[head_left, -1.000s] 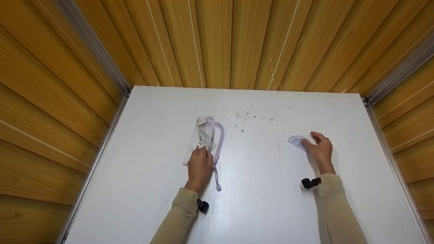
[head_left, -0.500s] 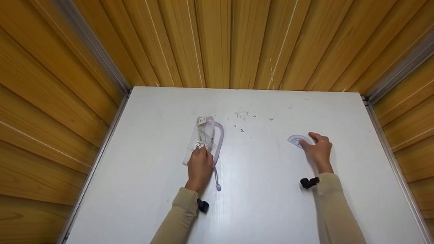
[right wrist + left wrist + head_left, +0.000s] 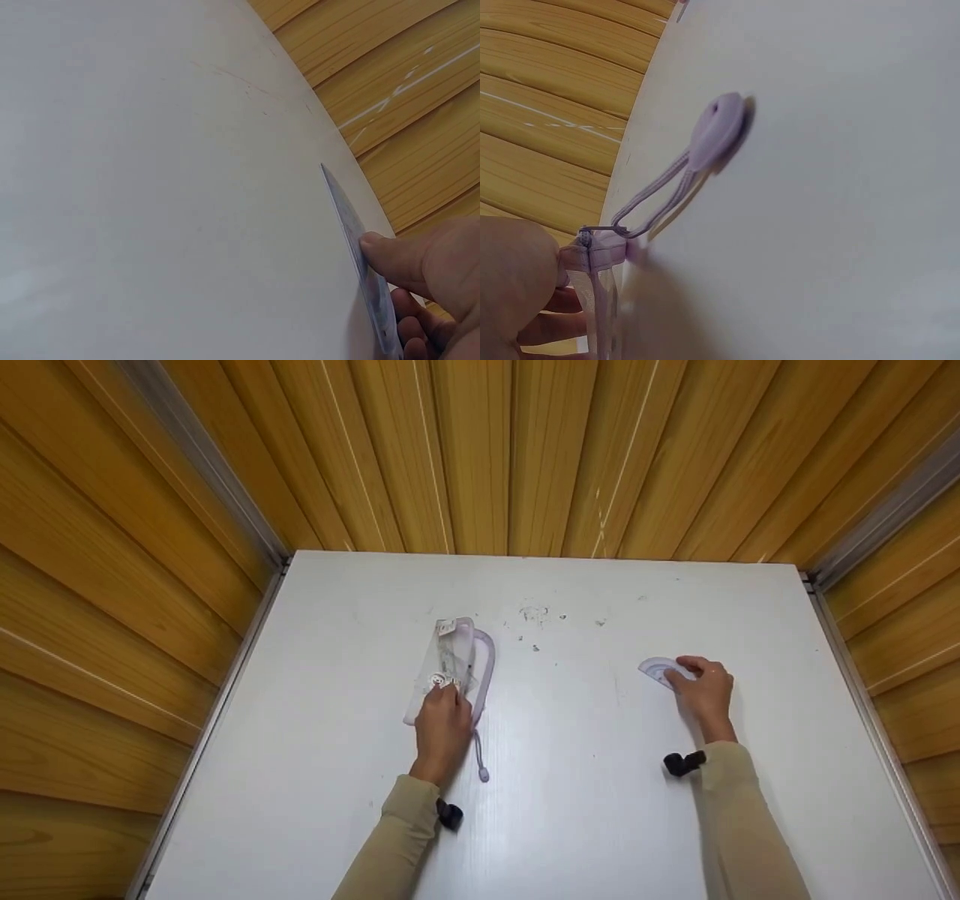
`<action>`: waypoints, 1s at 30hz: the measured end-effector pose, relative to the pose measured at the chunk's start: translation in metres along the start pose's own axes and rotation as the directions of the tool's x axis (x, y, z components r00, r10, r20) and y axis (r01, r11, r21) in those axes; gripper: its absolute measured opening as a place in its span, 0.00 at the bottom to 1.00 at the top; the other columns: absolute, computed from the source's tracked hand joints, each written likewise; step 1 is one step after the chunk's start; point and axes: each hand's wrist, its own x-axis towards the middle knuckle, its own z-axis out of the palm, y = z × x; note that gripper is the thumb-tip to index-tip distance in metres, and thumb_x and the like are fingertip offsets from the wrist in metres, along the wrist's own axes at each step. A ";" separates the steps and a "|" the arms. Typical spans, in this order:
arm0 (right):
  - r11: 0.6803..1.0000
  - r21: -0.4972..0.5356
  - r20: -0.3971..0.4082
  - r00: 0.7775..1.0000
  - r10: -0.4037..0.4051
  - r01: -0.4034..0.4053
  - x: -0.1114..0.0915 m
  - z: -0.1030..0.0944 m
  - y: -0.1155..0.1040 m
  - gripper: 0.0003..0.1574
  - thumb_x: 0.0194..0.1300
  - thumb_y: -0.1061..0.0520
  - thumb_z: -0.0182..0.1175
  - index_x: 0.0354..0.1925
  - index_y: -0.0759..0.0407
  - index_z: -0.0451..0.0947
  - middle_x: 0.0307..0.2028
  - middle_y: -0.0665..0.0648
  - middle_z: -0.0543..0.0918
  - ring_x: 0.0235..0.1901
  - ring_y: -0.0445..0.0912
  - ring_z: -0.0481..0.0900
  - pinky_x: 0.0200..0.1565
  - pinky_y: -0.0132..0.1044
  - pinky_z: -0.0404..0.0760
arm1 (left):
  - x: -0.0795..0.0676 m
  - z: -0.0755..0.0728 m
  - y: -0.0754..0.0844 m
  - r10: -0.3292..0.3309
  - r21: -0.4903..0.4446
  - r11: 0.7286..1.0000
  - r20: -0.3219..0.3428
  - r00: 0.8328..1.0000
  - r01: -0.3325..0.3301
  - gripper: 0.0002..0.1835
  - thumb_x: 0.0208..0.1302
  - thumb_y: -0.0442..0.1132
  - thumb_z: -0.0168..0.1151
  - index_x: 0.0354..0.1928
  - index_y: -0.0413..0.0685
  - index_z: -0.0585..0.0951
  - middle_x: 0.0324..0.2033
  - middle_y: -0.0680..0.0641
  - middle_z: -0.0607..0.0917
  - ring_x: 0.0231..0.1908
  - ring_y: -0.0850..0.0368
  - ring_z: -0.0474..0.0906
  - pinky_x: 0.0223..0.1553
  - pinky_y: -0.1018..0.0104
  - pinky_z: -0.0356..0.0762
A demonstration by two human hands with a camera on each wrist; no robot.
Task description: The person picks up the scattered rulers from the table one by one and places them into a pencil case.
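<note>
My left hand [image 3: 442,733] grips the near end of a clear zip pouch [image 3: 424,697] with pale purple trim, left of the table's middle. Small white labels show through the pouch; its other contents are hard to make out. In the left wrist view, a purple cord zipper pull [image 3: 717,133] hangs from the pouch end beside the fingers. Farther right, my right hand [image 3: 705,694] pinches a see-through bluish protractor [image 3: 654,667] between thumb and fingers. Seen from the right wrist, the protractor [image 3: 351,240] stands edge-on, tilted, with the thumb against its face.
Both hands work over a white table [image 3: 555,810] with dark scuff marks [image 3: 535,613] toward the back. Wood-patterned panels [image 3: 480,457] rise behind it and along both sides. A black wrist camera [image 3: 450,815] sits at the left cuff, another at the right.
My right index finger has come down nearer the protractor, and the right hand has shifted very slightly. The left hand and the pouch stay in place.
</note>
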 end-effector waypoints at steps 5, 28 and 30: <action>1.000 -0.006 0.000 1.000 0.004 -0.004 0.001 0.000 0.001 0.28 0.66 0.51 0.63 0.59 0.63 0.76 0.55 0.66 0.74 0.57 0.59 0.68 0.59 0.52 0.65 | 0.000 0.000 0.001 -0.006 0.000 1.000 -0.002 1.000 0.006 0.05 0.64 0.35 0.56 0.32 0.42 0.78 0.26 0.44 0.77 0.26 0.45 0.77 0.24 0.49 0.77; 0.991 -0.051 0.066 0.989 0.130 -0.127 0.010 -0.008 -0.011 0.24 0.63 0.52 0.65 0.54 0.63 0.78 0.50 0.64 0.79 0.50 0.55 0.74 0.51 0.43 0.70 | 0.001 -0.001 0.001 -0.021 -0.010 1.000 0.013 1.000 0.021 0.07 0.64 0.35 0.57 0.27 0.43 0.76 0.25 0.44 0.79 0.26 0.46 0.78 0.23 0.49 0.76; 0.989 -0.051 0.075 0.987 0.140 -0.137 0.011 -0.010 -0.013 0.22 0.64 0.52 0.64 0.53 0.62 0.79 0.49 0.63 0.80 0.49 0.54 0.76 0.49 0.42 0.71 | 0.002 -0.001 0.001 -0.024 -0.010 1.000 0.014 1.000 0.024 0.07 0.64 0.35 0.57 0.27 0.43 0.77 0.25 0.44 0.78 0.25 0.46 0.78 0.23 0.49 0.76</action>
